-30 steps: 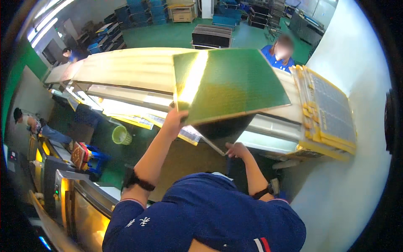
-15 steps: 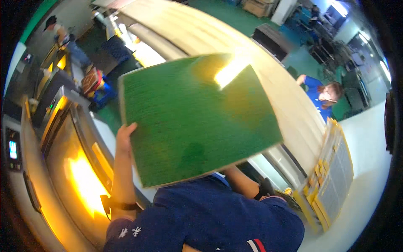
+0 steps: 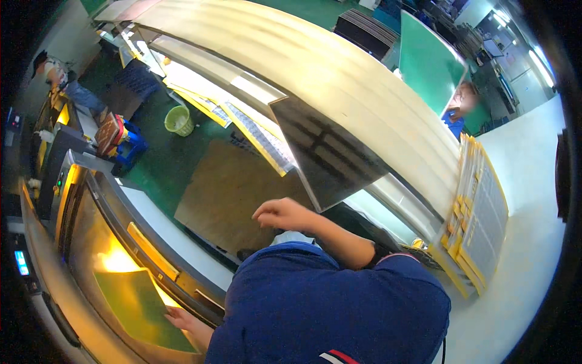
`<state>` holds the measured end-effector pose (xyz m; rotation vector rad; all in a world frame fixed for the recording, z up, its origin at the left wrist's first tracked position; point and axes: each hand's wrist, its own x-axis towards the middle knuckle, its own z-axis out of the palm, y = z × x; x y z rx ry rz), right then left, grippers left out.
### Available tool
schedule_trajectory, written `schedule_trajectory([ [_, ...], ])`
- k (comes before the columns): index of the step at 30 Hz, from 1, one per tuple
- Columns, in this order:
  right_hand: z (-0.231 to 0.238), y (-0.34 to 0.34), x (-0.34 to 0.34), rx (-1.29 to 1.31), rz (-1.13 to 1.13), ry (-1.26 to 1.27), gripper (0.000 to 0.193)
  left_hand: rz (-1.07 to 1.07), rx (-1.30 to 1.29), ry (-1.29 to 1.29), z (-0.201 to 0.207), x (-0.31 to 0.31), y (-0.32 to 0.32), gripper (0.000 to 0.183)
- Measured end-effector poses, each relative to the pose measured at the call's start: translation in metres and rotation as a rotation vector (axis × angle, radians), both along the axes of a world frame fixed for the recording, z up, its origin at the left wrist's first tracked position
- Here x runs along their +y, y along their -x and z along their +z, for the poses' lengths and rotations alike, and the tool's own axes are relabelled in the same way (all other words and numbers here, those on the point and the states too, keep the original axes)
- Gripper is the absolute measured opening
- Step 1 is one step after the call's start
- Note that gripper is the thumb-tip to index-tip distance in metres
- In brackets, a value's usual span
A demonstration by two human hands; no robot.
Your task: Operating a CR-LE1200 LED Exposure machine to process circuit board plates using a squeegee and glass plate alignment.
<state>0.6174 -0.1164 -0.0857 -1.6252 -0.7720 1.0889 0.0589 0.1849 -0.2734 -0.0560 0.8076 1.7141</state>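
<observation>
Currently left hand [image 3: 182, 317] flat on green panel [image 3: 142, 309] atop lit table [image 3: 85, 255], right hand [image 3: 282, 213] loosely curled, empty; one-handed push could skew panel.

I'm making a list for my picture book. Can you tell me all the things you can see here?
green panel: 1, green, flat in the lit yellow machine bed, lower left
machine bed: 1, grey frame with yellow glow, left
dark glossy panel: 1, dark grey, on the long table's near edge
long table: 1, cream, across the top
brown floor mat: 1, brown, on the green floor
bucket: 1, yellow-green, on the floor
yellow rack: 1, yellow and grey, right
second green panel: 1, green, held up by a co-worker, upper right
left hand: 1, on the green panel's edge
right hand: 1, empty, over the mat
</observation>
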Motion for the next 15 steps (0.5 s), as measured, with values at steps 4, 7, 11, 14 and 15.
schedule_trajectory([
  [4, -0.010, -0.026, -0.020, 0.153, -0.431, -0.167, 0.033, 0.223, 0.018, 0.083, -0.015, -0.024, 0.024, 0.051],
  [7, -0.016, -0.051, -0.022, 0.262, -0.757, -0.479, 0.052, 0.221, -0.015, 0.116, -0.031, -0.044, 0.052, 0.057],
  [11, -0.001, -0.082, -0.005, 0.391, -0.820, -0.727, 0.067, 0.091, -0.040, 0.179, -0.041, -0.046, 0.055, 0.050],
  [14, 0.011, -0.111, 0.021, 0.484, -0.891, -0.745, 0.069, -0.033, -0.039, 0.243, -0.028, -0.062, 0.047, 0.047],
  [15, 0.013, -0.124, 0.035, 0.565, -0.916, -0.756, 0.073, -0.176, 0.028, 0.323, -0.022, -0.072, 0.051, 0.043],
])
